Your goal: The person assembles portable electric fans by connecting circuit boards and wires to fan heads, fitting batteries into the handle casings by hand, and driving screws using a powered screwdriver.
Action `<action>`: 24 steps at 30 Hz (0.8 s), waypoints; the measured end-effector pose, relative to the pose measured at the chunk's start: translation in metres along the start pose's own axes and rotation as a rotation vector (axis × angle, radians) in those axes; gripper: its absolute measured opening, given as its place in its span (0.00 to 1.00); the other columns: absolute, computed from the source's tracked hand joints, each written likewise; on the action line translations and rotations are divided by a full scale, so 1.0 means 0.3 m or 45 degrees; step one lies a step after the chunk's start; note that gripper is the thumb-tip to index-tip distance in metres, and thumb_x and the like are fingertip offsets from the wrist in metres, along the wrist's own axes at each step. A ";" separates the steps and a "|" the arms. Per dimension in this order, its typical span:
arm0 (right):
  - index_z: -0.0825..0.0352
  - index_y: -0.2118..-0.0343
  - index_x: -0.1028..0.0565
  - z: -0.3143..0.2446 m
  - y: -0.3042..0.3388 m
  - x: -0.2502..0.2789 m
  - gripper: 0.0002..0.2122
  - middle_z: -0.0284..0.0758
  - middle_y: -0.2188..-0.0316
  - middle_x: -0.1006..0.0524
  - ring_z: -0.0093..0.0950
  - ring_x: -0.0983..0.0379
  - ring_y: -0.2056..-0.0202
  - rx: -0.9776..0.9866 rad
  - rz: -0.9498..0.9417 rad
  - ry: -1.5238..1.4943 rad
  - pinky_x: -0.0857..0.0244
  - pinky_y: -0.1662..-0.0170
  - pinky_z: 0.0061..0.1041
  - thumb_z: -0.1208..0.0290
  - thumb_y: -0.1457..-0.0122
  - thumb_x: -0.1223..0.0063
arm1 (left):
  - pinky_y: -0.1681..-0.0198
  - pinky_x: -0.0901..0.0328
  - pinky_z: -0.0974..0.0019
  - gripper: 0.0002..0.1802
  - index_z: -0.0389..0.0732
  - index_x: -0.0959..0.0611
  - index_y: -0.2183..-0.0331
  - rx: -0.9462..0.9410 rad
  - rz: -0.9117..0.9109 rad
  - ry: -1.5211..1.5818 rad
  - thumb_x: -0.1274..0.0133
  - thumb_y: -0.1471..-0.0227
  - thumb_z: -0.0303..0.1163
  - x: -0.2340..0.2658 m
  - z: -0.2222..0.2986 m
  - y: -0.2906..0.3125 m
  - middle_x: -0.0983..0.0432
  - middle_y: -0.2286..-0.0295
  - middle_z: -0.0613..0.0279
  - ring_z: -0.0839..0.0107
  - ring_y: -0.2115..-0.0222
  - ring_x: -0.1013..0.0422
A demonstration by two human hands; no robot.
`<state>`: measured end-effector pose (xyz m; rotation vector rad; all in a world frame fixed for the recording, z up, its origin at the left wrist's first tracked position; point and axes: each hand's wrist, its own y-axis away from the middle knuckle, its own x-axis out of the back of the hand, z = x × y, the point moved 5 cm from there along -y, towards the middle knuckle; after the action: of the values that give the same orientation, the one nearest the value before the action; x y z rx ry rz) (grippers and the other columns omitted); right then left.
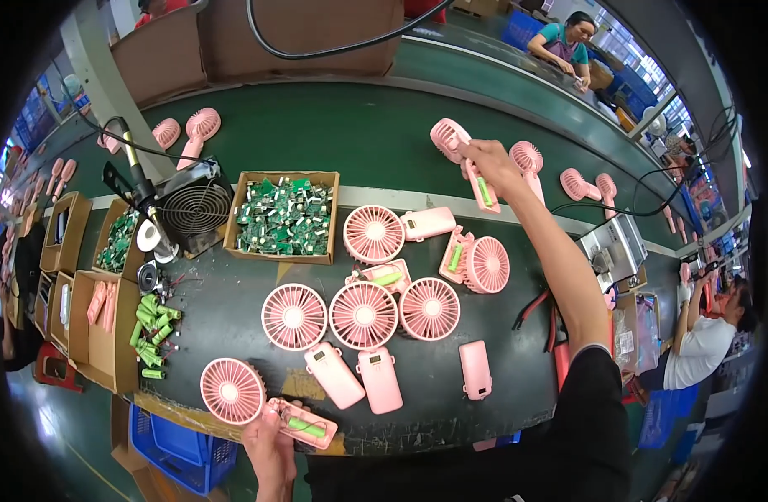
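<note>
At the table's front left edge, my left hand (269,443) is closed round a pink handheld fan (232,391). Its handle is uncovered, showing a green battery and thin wires. My right hand (494,167) reaches out over the far edge of the bench and grips another pink handheld fan (448,137), whose handle also shows a green battery. Between the hands lie several more pink fans (364,315), some with closed handles. A fan with an exposed battery (487,264) rests below my right forearm. A separate pink handle piece (476,369) lies at the right.
Green batteries (152,328) are heaped at left, beside a cardboard box (104,368) with pink parts. A carton of green circuit boards (285,217) stands near a black fume fan (195,207). Beyond runs a green conveyor (317,125) carrying fans. Red-handled pliers (531,308) lie right. Other people work nearby.
</note>
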<state>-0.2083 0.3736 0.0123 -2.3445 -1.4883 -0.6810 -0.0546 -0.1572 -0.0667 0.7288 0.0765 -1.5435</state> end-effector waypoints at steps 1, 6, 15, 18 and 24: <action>0.70 0.73 0.24 -0.055 0.058 -0.006 0.15 0.32 0.82 0.26 0.16 0.32 0.79 0.005 -0.013 -0.003 0.40 0.77 0.18 0.61 0.41 0.49 | 0.55 0.31 0.60 0.13 0.29 0.23 0.62 0.039 0.011 -0.012 0.49 0.43 0.30 0.013 -0.003 0.003 0.24 0.65 0.54 0.63 0.63 0.26; 0.71 0.66 0.24 -0.204 0.320 -0.131 0.14 0.25 0.78 0.28 0.14 0.35 0.78 0.334 -0.185 0.106 0.42 0.75 0.15 0.61 0.37 0.51 | 0.53 0.33 0.61 0.15 0.34 0.25 0.59 0.072 -0.001 -0.035 0.49 0.43 0.35 0.053 0.000 0.004 0.27 0.65 0.60 0.66 0.62 0.28; 0.71 0.64 0.27 -0.230 0.579 -0.308 0.08 0.43 0.65 0.28 0.39 0.29 0.64 0.985 -0.288 0.736 0.36 0.61 0.35 0.79 0.47 0.48 | 0.53 0.32 0.63 0.11 0.33 0.21 0.64 0.316 0.079 0.203 0.46 0.44 0.33 0.005 -0.026 0.031 0.23 0.66 0.60 0.69 0.64 0.26; 0.71 0.61 0.26 -0.296 0.656 -0.294 0.11 0.44 0.59 0.28 0.41 0.30 0.61 0.998 -0.285 0.758 0.36 0.55 0.36 0.80 0.49 0.45 | 0.51 0.33 0.62 0.13 0.33 0.22 0.61 0.303 0.056 0.262 0.46 0.43 0.33 -0.011 -0.022 0.076 0.23 0.64 0.59 0.68 0.61 0.26; 0.71 0.56 0.27 -0.396 0.975 -0.498 0.21 0.42 0.59 0.25 0.38 0.27 0.59 0.990 -0.294 0.388 0.32 0.56 0.31 0.80 0.56 0.36 | 0.48 0.34 0.62 0.14 0.35 0.23 0.59 0.293 -0.003 0.314 0.47 0.42 0.35 -0.059 -0.043 0.135 0.24 0.63 0.60 0.69 0.58 0.28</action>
<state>-0.0260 0.0769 0.0386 -1.4410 -1.5265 -0.3786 -0.0135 -0.1412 -0.0532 1.1005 0.0836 -1.4729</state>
